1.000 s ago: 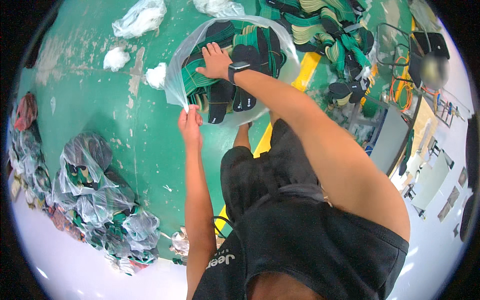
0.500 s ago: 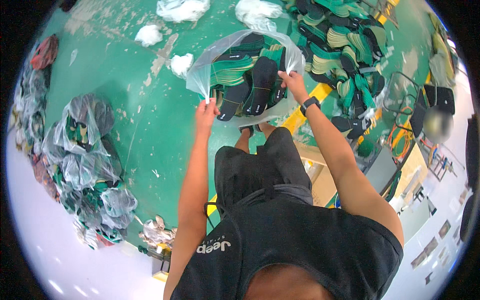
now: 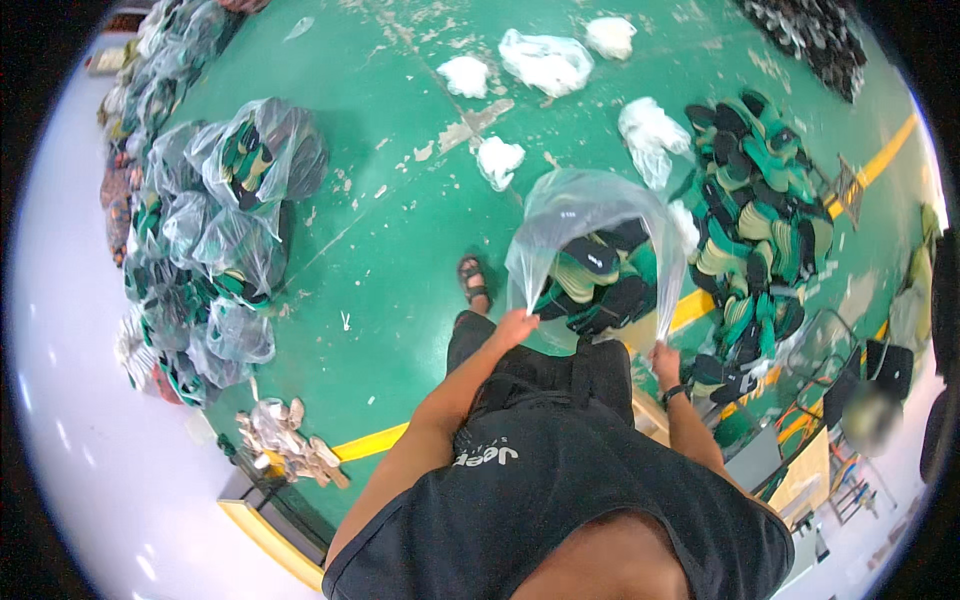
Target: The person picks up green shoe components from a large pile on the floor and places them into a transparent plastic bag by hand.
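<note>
One second ago the right hand (image 3: 664,368) was lying flat on the insole-shaped pieces (image 3: 590,262), and now it holds the rim of the clear plastic bag (image 3: 585,190) at its 5 o'clock. The left hand (image 3: 517,328) keeps its hold at 7 to 8 o'clock of the same rim. The fingers of both hands are closed and grip the gathered film, which is pulled toward the body.

The bag is at 2 o'clock from the middle of the view, close to the legs, and its black and green pieces sit low between the hands. The view itself has also turned, so the filled bags (image 3: 268,150) are now at 9 to 10 o'clock and the loose pile (image 3: 765,235) near 2 to 3 o'clock.

In my judgement, the work has passed from settling the contents to handling the bag itself; the mouth is not yet tied
</note>
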### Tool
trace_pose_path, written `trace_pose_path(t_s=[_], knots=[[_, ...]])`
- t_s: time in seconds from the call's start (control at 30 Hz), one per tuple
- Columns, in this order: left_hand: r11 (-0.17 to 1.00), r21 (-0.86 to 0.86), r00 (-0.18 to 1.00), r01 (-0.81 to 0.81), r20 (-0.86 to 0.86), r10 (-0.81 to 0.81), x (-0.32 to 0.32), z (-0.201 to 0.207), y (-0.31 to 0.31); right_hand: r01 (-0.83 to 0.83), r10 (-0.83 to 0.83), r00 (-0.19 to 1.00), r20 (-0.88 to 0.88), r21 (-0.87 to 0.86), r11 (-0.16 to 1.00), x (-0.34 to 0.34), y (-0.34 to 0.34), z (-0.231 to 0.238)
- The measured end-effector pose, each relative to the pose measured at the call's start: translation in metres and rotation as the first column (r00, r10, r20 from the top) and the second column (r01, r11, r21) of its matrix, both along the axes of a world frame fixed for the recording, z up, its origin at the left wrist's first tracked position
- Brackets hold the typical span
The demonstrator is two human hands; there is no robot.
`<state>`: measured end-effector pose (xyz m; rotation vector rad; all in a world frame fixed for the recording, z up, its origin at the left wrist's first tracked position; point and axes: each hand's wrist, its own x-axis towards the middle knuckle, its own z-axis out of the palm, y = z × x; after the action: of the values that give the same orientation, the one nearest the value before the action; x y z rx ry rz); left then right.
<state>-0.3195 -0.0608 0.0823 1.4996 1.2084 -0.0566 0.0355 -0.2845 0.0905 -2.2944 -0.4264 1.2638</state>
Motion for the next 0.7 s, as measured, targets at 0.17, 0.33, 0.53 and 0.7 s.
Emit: trace_pose_path(t_s=[0.17, 0.33, 0.53, 0.7], knots=[[0.967, -0.255, 0.997, -0.019, 0.066, 0.037, -0.063, -0.023, 0.035, -0.123, 0.099, 0.961, 0.258, 0.081, 0.989, -0.096, 0.056, -0.008], [0.983, -0.175, 0.941, -0.052, 0.321, 0.107, -0.113, -0.035, 0.126, 0.272, -0.299, 0.909, 0.290, 0.131, 0.953, -0.170, 0.107, 0.012], [0.999, 0.029, 0.972, 0.040, 0.230, -0.045, -0.200, -0.015, 0.180, 0.664, -0.667, 0.745, -0.021, 0.113, 0.739, -0.328, 0.130, 0.077], [0.991, 0.071, 0.990, 0.117, 0.066, -0.122, -0.320, -0.007, 0.182, 0.838, -0.723, 0.546, -0.423, 0.278, 0.470, -0.480, 0.115, 0.063]])
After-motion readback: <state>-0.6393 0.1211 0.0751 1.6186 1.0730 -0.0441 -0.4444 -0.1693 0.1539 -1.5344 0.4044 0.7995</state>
